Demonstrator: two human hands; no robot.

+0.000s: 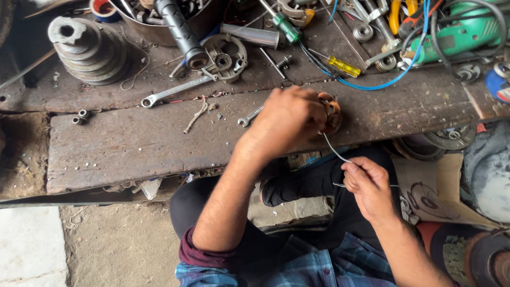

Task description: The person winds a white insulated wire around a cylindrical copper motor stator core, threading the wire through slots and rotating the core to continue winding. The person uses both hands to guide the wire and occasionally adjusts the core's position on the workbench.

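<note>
Left hand (289,119) grip closed over copper coil (332,112) at worktop (133,143) front edge; right hand (366,183) pinches wire (334,151); keep it taut.

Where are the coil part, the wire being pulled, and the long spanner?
copper coil part (333,112), head view, its exposed right edge.
wire (333,149), head view, mid-span between the hands.
long spanner (172,91), head view, its shaft.

coppery orange coil (333,112) with a thin silvery wire (334,151) coming off it. bench (133,143) is dark rusty brown wood. bright blue cable (382,85), yellow-handled screwdriver (344,67), green-handled one (287,29), green drill (457,34). spanner (172,91) plain silver. sleeves (319,268) are blue plaid with maroon lining, trousers (303,186) black.
</note>
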